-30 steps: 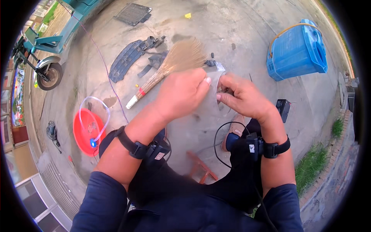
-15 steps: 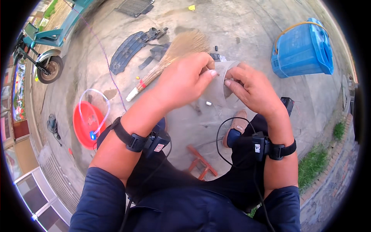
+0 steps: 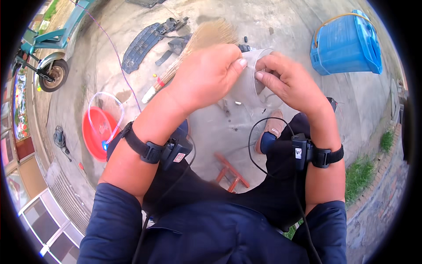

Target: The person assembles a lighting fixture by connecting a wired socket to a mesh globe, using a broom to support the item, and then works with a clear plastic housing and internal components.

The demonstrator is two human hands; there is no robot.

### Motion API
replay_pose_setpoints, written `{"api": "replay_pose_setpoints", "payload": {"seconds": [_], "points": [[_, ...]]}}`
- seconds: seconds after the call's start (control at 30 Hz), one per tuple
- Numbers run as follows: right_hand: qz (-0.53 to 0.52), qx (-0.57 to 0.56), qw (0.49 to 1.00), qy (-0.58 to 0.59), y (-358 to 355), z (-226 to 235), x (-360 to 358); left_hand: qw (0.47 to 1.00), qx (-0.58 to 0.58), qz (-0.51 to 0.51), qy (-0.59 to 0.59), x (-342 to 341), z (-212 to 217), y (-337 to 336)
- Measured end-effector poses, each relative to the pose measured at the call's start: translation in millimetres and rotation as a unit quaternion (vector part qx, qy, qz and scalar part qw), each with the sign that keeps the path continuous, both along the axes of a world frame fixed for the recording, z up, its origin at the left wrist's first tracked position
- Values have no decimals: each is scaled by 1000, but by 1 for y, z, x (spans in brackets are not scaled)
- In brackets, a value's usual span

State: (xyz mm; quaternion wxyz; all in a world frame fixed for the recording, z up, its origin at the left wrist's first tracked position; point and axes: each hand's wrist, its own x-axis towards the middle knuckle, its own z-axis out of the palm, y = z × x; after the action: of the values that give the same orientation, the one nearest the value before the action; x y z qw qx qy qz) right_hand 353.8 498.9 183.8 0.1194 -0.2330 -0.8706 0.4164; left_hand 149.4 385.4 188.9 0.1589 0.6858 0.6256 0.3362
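A clear, see-through plastic piece is held up between both hands over the concrete ground. My left hand pinches its left edge with thumb and fingers. My right hand grips its right side, fingers curled onto the rim. Both wrists carry black strapped devices with cables. Behind the hands lies a straw broom with a red and white handle. What the plastic piece is exactly I cannot tell.
A blue plastic container stands at the upper right. A red basin with a clear hose sits at left. Black plastic panels lie beyond the broom. A scooter wheel is far left. A red wooden stool shows between my legs. Grass edges the right.
Both hands have come up closer to the camera with the clear piece between them. The view has shifted slightly, and the broom now sits partly hidden behind my left hand.
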Motion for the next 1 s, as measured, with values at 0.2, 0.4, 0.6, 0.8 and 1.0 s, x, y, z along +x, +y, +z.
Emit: {"api": "replay_pose_setpoints", "payload": {"seconds": [0.2,0.4,0.6,0.8,1.0], "points": [[-2,-17,1000,14,1,-5,1,994,-108,34,-1,2,5,2],[-13,-45,999,4,3,-6,3,993,-65,18,-93,3,-2,-1],[-10,-109,994,-18,0,-2,2,999,-29,8,-37,1,-4,-1],[13,-76,997,-2,3,-15,1,998,-57,18,22,-1,-2,2],[17,-65,998,13,4,-6,3,995,-85,5,-48,-2,6,3]]}}
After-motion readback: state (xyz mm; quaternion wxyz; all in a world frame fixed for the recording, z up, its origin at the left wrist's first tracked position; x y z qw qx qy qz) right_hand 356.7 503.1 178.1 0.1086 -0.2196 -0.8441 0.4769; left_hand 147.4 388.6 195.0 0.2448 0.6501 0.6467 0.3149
